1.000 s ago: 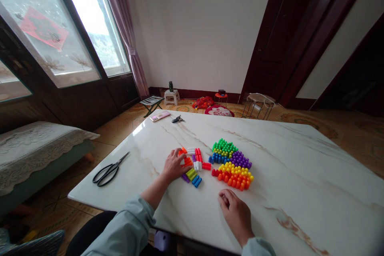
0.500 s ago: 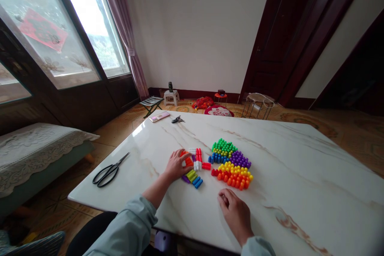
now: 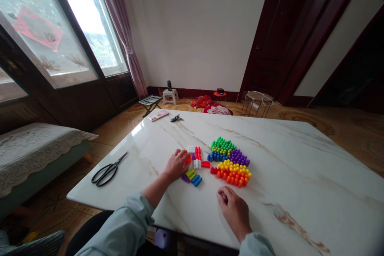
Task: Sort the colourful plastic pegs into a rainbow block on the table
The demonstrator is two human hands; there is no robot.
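My left hand [image 3: 177, 165] reaches over the left cluster, its thumb and fingers bent around some orange plastic pegs [image 3: 188, 159], partly covering them. White pegs [image 3: 191, 149], red pegs [image 3: 198, 153] and a single red peg [image 3: 205, 164] lie just right of its fingertips. Below the thumb are lime-green pegs [image 3: 191, 174], blue pegs [image 3: 197, 180] and a purple peg [image 3: 185, 178]. My right hand [image 3: 235, 209] rests on the table with curled fingers, in front of a larger group of round-headed pegs [image 3: 231, 172] sorted by colour; the inside of this hand is hidden.
Black-handled scissors [image 3: 107, 172] lie on the left of the white marbled table [image 3: 288, 156]. Near the far edge are a pink phone [image 3: 158, 115] and a bunch of keys [image 3: 177, 118]. A lace-covered bench [image 3: 42, 152] stands left, small stools beyond the table.
My left hand's fingers have shifted slightly right and closed in on the orange pegs; the outlying orange pieces now sit nearer together beneath it. My right hand stays in place.
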